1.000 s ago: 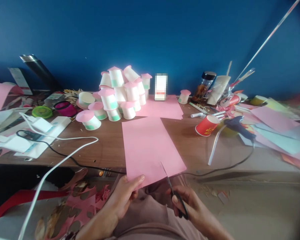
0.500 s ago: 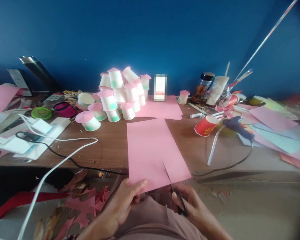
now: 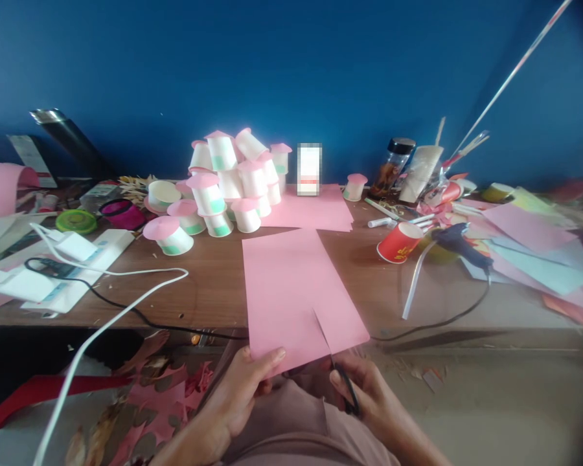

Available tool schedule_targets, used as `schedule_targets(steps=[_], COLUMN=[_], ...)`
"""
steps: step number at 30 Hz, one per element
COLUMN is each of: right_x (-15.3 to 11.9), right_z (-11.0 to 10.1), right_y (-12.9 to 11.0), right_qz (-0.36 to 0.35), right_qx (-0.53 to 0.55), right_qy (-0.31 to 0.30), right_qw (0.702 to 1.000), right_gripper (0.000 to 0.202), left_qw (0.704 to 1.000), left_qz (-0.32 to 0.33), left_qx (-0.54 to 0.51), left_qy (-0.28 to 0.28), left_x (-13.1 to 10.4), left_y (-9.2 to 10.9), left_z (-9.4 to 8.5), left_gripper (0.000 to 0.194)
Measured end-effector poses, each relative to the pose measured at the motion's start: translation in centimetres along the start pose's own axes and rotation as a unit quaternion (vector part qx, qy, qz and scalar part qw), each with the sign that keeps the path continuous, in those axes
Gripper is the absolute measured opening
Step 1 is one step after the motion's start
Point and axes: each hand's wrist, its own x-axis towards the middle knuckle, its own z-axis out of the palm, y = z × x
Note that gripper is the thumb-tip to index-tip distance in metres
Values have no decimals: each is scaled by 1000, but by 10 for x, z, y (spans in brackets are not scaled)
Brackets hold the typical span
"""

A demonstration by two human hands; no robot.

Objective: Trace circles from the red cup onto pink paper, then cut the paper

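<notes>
A sheet of pink paper (image 3: 291, 285) reaches over the table's front edge toward me. My left hand (image 3: 245, 391) is closed on its near left corner, with the thumb on top and the fingers underneath. My right hand (image 3: 369, 395) grips black-handled scissors (image 3: 350, 391) at the near edge of the sheet. One scissor blade lies over the paper and points away from me; the other blade is hidden beneath it. Beyond the sheet, several white paper cups with pink paper tops (image 3: 208, 194) are stacked, and more pink paper (image 3: 315, 210) lies beside them.
On the left are a white power strip (image 3: 82, 278) and a white cable (image 3: 111, 320). To the right stand a red paper cup (image 3: 398, 243) and a glue gun (image 3: 461, 244) with a clear stick. Pink scraps (image 3: 162, 401) lie below the table at left.
The scissors' handles have drawn closer together in my right hand, with the blade still on the paper. My left hand keeps its hold. The whole view has shifted slightly.
</notes>
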Motion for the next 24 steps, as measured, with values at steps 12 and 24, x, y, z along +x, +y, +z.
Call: schedule_targets(steps=[12, 24], right_x=[-2, -5], right_z=[-1, -6], right_y=[-10, -9], right_qz=[13, 72], right_qx=[-6, -43], right_qy=[-5, 9], right_qw=[1000, 996], right_gripper=[52, 51], left_qw=[1000, 996], left_qz=[-9, 48], left_qx=[2, 70], left_qy=[-11, -33], left_x=[1, -3], left_y=[0, 5], left_z=[-2, 3], left_gripper=[38, 41])
